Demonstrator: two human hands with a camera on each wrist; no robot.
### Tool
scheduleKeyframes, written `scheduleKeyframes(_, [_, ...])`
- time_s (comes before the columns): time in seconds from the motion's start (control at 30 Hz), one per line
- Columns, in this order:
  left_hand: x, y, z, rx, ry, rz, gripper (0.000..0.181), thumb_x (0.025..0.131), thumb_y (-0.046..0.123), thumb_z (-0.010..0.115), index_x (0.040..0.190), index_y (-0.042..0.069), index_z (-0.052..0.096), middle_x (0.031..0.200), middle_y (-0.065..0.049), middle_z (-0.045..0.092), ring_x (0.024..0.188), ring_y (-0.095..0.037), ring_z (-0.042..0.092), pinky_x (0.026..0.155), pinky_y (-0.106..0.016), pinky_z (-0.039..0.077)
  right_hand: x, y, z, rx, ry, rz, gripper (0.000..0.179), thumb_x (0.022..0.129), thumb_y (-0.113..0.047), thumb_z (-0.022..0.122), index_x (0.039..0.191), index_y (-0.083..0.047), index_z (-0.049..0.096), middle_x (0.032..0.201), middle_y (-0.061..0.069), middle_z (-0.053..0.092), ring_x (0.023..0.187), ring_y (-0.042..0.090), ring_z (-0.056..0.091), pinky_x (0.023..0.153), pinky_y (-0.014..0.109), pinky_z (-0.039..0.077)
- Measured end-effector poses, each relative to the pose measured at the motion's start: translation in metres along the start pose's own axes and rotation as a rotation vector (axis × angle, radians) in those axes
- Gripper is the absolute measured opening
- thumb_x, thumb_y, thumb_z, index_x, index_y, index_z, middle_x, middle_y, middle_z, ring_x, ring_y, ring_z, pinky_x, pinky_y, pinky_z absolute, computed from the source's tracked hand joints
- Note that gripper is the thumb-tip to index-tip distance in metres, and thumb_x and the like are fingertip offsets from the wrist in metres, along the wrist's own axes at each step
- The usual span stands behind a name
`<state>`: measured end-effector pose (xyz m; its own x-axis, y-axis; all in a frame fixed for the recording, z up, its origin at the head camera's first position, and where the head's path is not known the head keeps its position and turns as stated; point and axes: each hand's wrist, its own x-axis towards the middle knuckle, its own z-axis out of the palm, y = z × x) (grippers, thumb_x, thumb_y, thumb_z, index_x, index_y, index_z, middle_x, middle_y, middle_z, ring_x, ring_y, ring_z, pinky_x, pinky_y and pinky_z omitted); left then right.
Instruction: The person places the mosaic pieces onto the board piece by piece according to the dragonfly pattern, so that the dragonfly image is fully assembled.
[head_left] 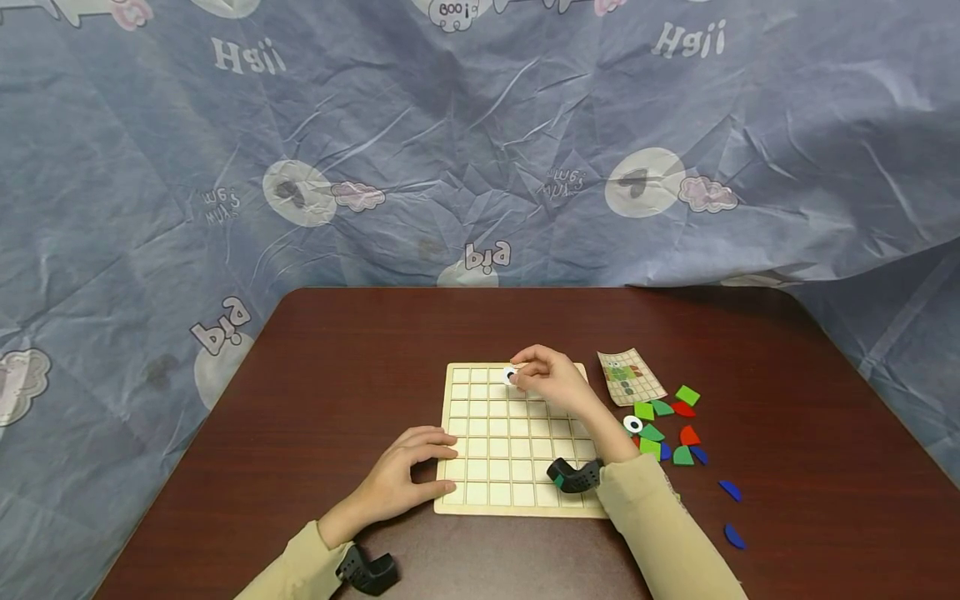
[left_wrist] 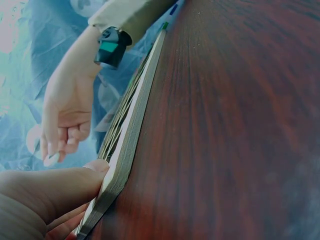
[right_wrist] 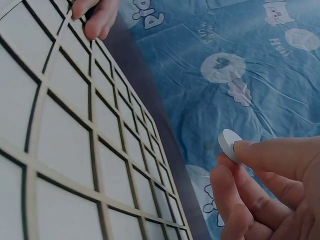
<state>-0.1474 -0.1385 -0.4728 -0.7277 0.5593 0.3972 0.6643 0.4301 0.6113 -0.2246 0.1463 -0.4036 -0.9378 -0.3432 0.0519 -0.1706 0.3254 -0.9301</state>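
Note:
My right hand [head_left: 553,382] pinches a white round eye piece [head_left: 510,375] with a black pupil between thumb and fingertips, over the far rows of a wooden grid board [head_left: 487,427]. In the right wrist view the eye piece [right_wrist: 230,144] shows edge-on, held up off the board's surface. My left hand [head_left: 405,471] rests at the board's left edge, its fingers spread and its fingertips on the frame. Its thumb [left_wrist: 95,167] lies on the board's rim in the left wrist view. The grid's visible squares hold no pieces.
Right of the board lies a pattern card [head_left: 632,379] with a coloured figure on a grid. Below it are scattered green, red and blue pieces, such as a light green square [head_left: 687,395], and a second eye piece [head_left: 633,425]. A printed cloth [head_left: 480,167] hangs behind the table.

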Motion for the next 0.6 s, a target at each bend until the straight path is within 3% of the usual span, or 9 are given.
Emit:
scheduleKeyframes(0.2, [0.001, 0.0, 0.0, -0.002, 0.002, -0.001, 0.036, 0.08, 0.031, 0.076, 0.11, 0.014, 0.068, 0.123, 0.002, 0.059, 0.123, -0.022, 0.045, 0.101, -0.04, 0.037, 0.001, 0.002, 0.005, -0.022, -0.011, 0.018, 0.031, 0.09, -0.006, 0.059, 0.121, 0.002, 0.057, 0.096, 0.019, 0.067, 0.088, 0.033, 0.064, 0.074, 0.039, 0.05])
scheduleKeyframes(0.27, [0.001, 0.0, 0.0, -0.003, 0.0, -0.004, 0.036, 0.08, 0.031, 0.076, 0.11, 0.014, 0.069, 0.123, 0.002, 0.059, 0.123, -0.022, 0.045, 0.101, -0.04, 0.037, 0.004, 0.014, 0.007, -0.045, -0.002, 0.03, 0.031, 0.09, -0.011, 0.062, 0.119, -0.001, 0.06, 0.095, 0.012, 0.068, 0.086, 0.026, 0.064, 0.074, 0.039, 0.051])
scheduleKeyframes(0.6, [0.0, 0.001, 0.0, 0.0, 0.011, 0.016, 0.035, 0.079, 0.029, 0.076, 0.109, 0.012, 0.068, 0.122, 0.0, 0.06, 0.121, -0.022, 0.046, 0.1, -0.038, 0.038, 0.006, 0.027, 0.018, -0.14, 0.045, 0.028, 0.023, 0.087, -0.016, 0.068, 0.108, -0.007, 0.069, 0.096, 0.005, 0.068, 0.083, 0.018, 0.063, 0.07, 0.033, 0.052])
